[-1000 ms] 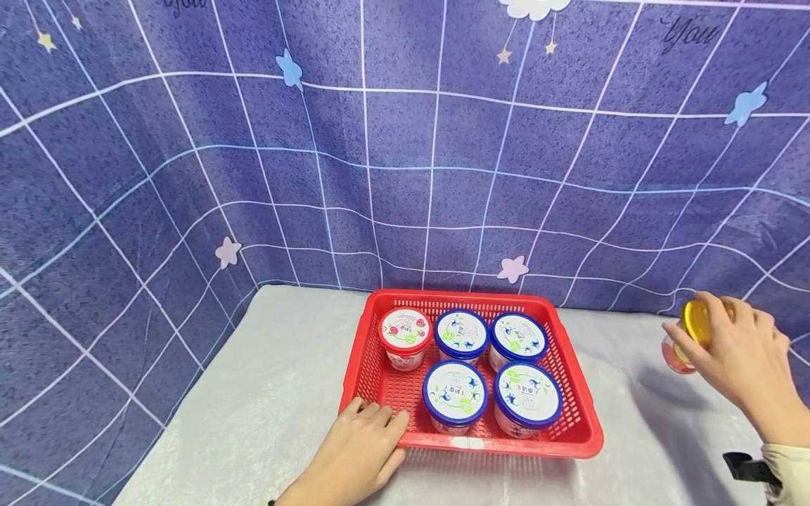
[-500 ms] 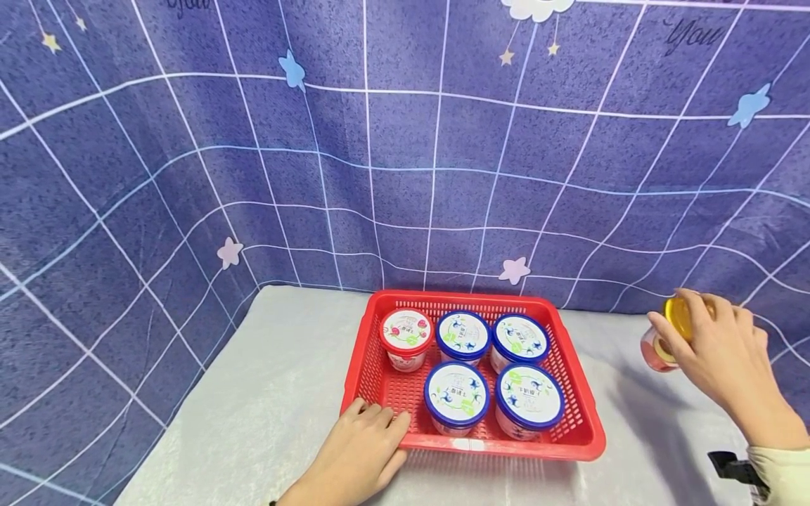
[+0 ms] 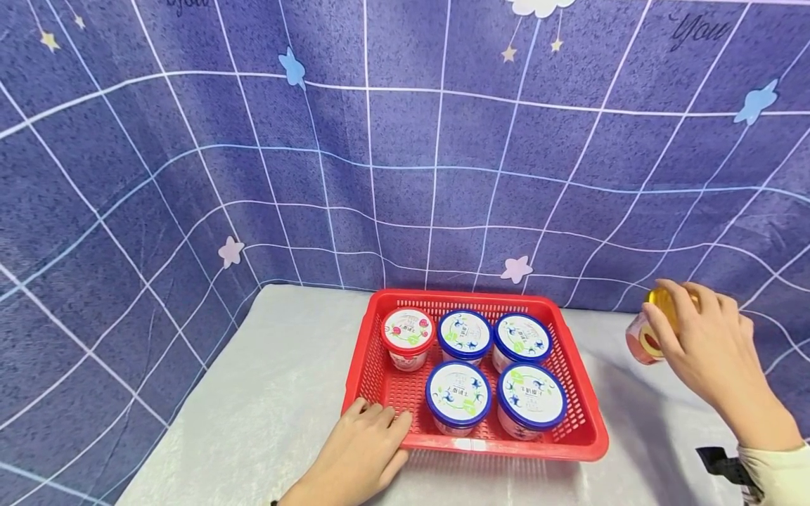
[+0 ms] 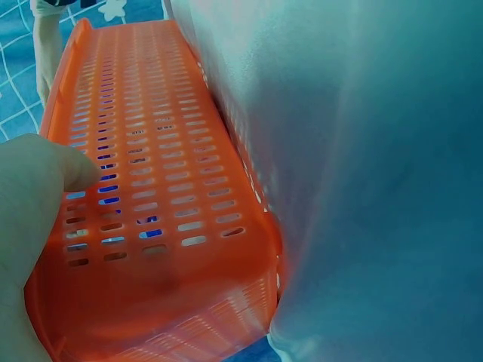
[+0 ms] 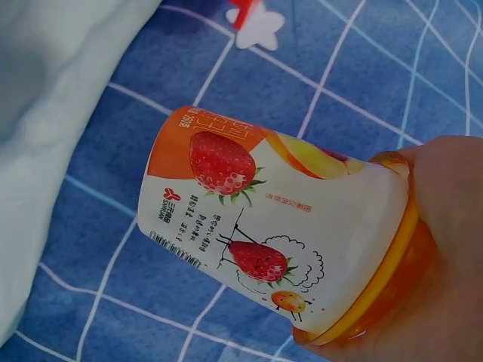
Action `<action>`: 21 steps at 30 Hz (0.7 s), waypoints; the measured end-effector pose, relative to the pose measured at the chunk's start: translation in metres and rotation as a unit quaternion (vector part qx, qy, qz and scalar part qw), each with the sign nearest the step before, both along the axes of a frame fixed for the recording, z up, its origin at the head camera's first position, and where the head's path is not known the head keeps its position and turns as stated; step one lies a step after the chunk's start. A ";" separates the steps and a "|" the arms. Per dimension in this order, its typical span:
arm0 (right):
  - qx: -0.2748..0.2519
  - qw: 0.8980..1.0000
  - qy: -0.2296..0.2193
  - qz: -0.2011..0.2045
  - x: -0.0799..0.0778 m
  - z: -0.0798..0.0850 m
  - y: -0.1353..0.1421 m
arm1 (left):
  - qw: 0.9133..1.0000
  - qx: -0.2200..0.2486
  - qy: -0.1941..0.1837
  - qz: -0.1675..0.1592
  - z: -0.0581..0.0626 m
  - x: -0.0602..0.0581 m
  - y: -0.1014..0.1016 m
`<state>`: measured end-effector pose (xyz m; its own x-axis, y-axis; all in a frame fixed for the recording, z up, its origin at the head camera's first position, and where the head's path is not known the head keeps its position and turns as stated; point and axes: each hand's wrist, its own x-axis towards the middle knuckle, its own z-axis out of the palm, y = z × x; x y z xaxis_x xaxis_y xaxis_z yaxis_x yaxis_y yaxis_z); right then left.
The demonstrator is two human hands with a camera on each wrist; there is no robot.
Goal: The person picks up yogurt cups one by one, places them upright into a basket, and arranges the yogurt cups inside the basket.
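Observation:
My left hand grips the near-left rim of a red perforated plastic basket, fingers over the edge. In the left wrist view its thumb lies against the basket's outer wall. Off to the right, my right hand holds a yogurt cup by its yellow lid, above the table. The right wrist view shows strawberries and a peach printed on the cup's side. Inside the basket stand one red-lidded cup at the back left and several blue-lidded cups in the middle and right.
The basket sits on a table with a pale grey cloth. Behind and to the left hangs a blue-purple curtain with a white grid and stars. A black strap piece sticks out by the right sleeve.
The right hand has moved left toward the basket with the yogurt cup, which stays tilted in its grip. The left hand keeps its hold on the basket rim.

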<state>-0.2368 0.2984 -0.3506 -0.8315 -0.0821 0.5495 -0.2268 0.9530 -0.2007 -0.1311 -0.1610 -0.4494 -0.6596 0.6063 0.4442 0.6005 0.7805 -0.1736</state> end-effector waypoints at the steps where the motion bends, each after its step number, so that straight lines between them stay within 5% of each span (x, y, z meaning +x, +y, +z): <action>1: 0.000 1.000 0.004 0.004 0.001 0.001 -0.002 | 1.000 0.001 0.000 0.000 0.000 0.000 0.000; 21: 0.025 0.996 0.060 0.064 0.018 0.017 -0.052 | 1.000 -0.001 -0.002 0.000 0.000 0.000 0.000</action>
